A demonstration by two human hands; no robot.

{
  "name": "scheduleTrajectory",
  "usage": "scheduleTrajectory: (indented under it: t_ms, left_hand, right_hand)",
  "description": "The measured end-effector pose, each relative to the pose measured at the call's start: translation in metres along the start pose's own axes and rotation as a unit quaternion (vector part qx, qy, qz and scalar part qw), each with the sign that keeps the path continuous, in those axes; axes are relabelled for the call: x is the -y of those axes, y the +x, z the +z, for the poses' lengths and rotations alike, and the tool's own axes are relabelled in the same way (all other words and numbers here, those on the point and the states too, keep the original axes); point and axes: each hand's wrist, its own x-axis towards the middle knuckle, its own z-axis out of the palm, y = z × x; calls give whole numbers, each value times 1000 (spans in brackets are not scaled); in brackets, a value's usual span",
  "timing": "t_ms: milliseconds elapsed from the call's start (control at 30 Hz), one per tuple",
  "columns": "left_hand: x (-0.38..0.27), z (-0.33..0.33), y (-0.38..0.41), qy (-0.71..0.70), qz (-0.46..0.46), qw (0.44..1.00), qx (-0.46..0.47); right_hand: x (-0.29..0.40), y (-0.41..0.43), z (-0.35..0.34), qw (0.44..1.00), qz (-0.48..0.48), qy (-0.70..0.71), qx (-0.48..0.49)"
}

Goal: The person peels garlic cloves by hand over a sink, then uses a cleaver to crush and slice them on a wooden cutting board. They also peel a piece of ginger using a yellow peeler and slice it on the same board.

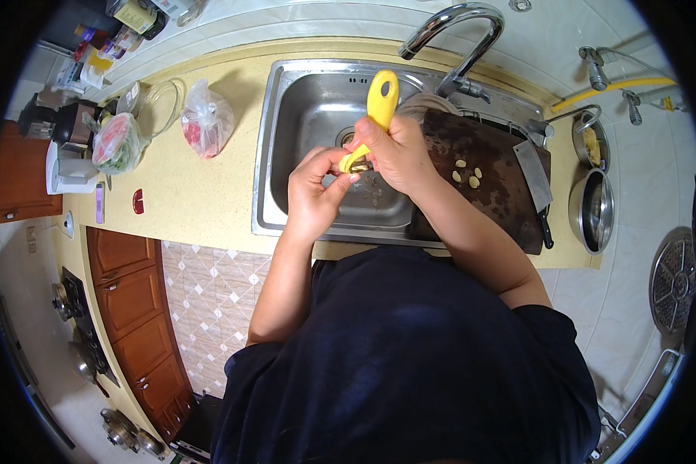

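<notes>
Over the steel sink [319, 122], my right hand [403, 153] grips a yellow-handled peeler [383, 95], its handle pointing up and its head down by my left fingers. My left hand [316, 188] is at the peeler's head, thumb and fingers close around it; whether it pinches a small piece of food there is hidden. Bits of peel [374, 194] lie on the sink floor below. To the right, several peeled garlic cloves [474, 182] rest on a dark wooden cutting board [499, 209], with a cleaver [532, 174] along its right side.
A chrome faucet [481, 35] arches behind the sink. Metal bowls [591, 211] stand at the right. Left on the counter [209, 203] are a plastic bag with reddish contents [207, 124], a bagged bundle of greens [117, 145] and a small red item [138, 201].
</notes>
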Motion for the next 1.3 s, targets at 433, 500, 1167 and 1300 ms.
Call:
scheduleTrajectory:
  t_ms: [433,500,1167,1300]
  left_hand:
    - [10,15,-8,-89,-22,995,-49]
    - [14,16,-12,-147,-50,986,-63]
    - [11,20,-12,-279,-67,956,-60]
    - [16,20,-14,-273,-68,957,-72]
  right_hand:
    - [-22,10,13,960,12,185,-209]
    - [-18,15,12,930,47,227,-286]
    - [-12,2,16,986,-24,133,-99]
    - [-12,3,17,983,-18,159,-92]
